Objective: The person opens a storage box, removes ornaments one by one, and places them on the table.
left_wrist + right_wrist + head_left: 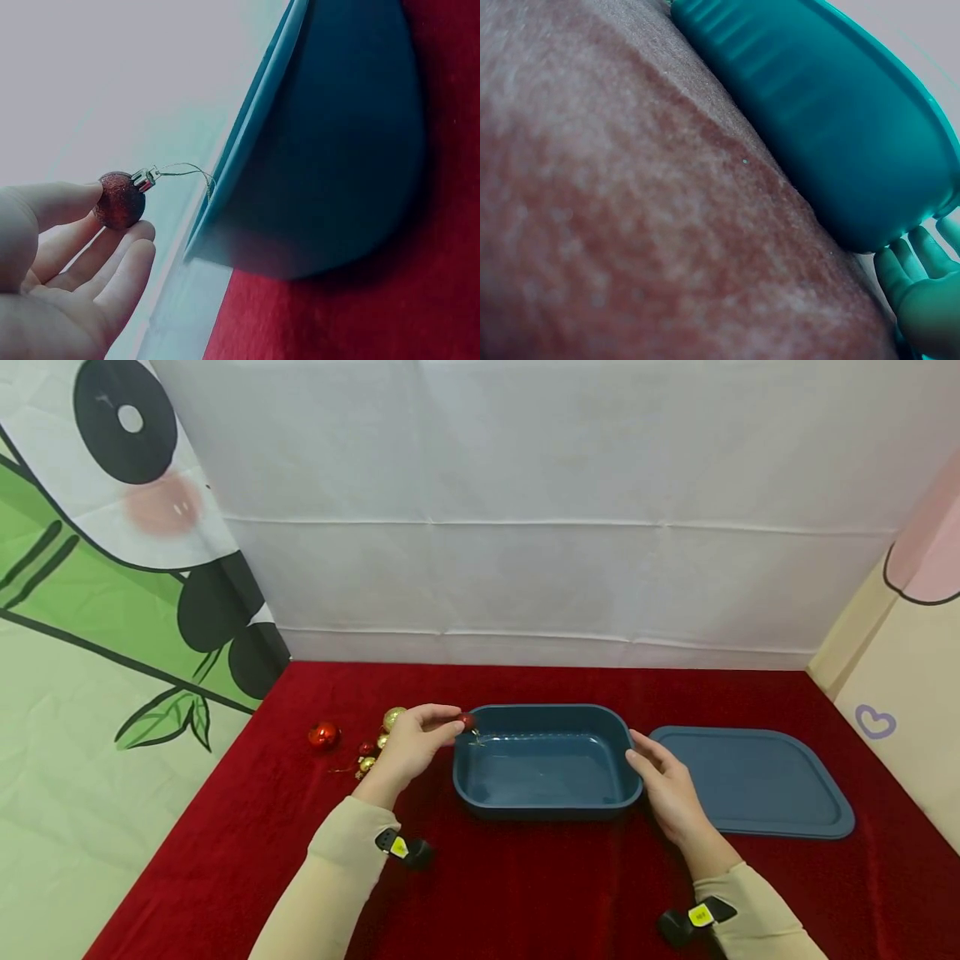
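Observation:
Between thumb and fingers, my left hand (413, 746) pinches a small dark red glittery bauble (122, 200) with a silver cap and a thin string loop. It holds the bauble at the left rim of a blue rectangular container (547, 777); the loop overlaps that rim in the left wrist view. Inside, the container shows a bare, shiny floor. At its right end, my right hand (670, 793) grips the wall, thumb at the rim and fingertips (891, 270) against the outside.
A shiny red bauble (324, 736) lies on the red cloth (525, 893) at the left. Several small gold and red baubles (367, 764) sit partly behind my left hand. The flat blue lid (757, 781) lies right of the container. A white sheet (540, 585) stands behind.

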`<state>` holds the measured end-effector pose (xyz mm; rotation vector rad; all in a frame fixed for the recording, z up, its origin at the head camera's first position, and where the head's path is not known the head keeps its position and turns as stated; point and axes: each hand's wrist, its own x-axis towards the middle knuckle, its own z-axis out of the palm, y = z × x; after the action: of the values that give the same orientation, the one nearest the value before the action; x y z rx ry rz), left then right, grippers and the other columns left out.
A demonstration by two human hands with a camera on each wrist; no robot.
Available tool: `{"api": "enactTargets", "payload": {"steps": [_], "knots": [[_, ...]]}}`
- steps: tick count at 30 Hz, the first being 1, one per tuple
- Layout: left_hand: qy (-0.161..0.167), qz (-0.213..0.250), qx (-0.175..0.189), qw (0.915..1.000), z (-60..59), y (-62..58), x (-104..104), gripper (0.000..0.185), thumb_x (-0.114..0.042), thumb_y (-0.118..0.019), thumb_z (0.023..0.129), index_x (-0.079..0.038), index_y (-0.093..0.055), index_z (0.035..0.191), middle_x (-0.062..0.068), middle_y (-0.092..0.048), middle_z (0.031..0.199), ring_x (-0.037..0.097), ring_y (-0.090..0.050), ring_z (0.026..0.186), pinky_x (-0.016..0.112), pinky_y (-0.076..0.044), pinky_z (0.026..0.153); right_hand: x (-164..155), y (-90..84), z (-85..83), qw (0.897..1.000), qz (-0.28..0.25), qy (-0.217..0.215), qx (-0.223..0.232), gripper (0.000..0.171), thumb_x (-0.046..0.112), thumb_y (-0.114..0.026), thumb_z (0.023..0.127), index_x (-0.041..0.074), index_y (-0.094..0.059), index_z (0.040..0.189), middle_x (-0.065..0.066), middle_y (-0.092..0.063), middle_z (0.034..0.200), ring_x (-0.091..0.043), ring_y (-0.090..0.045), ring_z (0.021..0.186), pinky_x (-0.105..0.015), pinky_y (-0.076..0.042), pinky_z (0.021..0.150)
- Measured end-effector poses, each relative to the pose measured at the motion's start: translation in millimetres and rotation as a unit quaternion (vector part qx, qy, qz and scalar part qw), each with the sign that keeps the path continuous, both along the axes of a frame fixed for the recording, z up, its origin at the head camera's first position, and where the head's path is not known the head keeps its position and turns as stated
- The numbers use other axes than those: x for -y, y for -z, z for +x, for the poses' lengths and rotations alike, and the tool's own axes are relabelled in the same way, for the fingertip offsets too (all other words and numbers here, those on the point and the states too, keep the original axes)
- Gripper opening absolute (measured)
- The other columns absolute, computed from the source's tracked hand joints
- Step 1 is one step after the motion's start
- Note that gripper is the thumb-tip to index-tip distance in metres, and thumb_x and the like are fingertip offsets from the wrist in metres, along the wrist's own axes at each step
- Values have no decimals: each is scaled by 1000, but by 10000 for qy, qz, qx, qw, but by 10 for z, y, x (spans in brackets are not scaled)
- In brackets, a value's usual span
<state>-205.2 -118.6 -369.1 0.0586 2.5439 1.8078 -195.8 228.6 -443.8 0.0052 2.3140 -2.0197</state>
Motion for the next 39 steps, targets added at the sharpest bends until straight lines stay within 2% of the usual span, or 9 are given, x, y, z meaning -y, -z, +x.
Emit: {"api": "enactTargets", "payload": {"steps": [7,14,20,22,29,32,35,39], "knots": [[-268,80,-27,9996,17,41,204,35,-13,-62,91,-2,-60,124,17,-59,124,24,-67,100,36,-52,90,11,15,-3,10000,-18,33,-37,62,40,-51,96,11,-32,148,-10,-36,145,1,-44,110,-7,-42,84],[-530,-31,60,9986,51,62,423,38,-18,-61,92,-5,-58,127,18,-61,122,20,-68,96,40,-50,94,12,10,5,10000,-48,51,-27,63,40,-51,96,12,-31,148,-11,-37,144,4,-45,107,-7,-42,84],[-789,42,80,9968,56,87,623,39,-19,-61,93,-3,-57,128,20,-59,125,5,-67,87,34,-53,89,26,12,7,9999,-87,55,-30,62,39,-51,96,11,-31,148,-10,-37,143,4,-46,106,-7,-43,84],[-892,11,100,9960,52,98,683,40,-20,-61,93,-2,-57,128,20,-59,125,7,-67,88,33,-54,88,31,12,7,9999,-94,62,-25,63,39,-51,96,11,-31,148,-10,-37,143,4,-46,107,-7,-43,84],[-1253,-338,237,9913,20,161,870,44,-24,-59,94,-3,-53,132,20,-58,125,32,-64,105,41,-51,93,31,13,8,9999,-88,61,-34,63,39,-51,96,11,-31,148,-11,-36,144,4,-45,108,-7,-42,84],[-1363,-582,191,9888,-8,197,934,43,-23,-58,94,-2,-54,131,21,-59,122,31,-64,102,33,-54,84,29,17,9,9999,-88,47,-58,63,39,-51,96,11,-31,148,-11,-36,144,5,-45,108,-7,-42,84],[-1407,-1050,60,9844,-38,225,982,41,-24,-58,94,-3,-57,129,20,-61,121,28,-62,101,27,-51,77,29,21,10,9999,-104,38,-73,63,39,-51,96,11,-31,148,-11,-37,144,4,-46,108,-7,-43,85],[-1307,-1601,16,9784,-79,260,1031,38,-24,-57,94,-4,-58,127,20,-61,124,29,-60,108,34,-49,85,26,20,13,9999,-101,23,-82,63,40,-51,96,11,-31,148,-11,-37,144,3,-47,109,-8,-43,84]]}}
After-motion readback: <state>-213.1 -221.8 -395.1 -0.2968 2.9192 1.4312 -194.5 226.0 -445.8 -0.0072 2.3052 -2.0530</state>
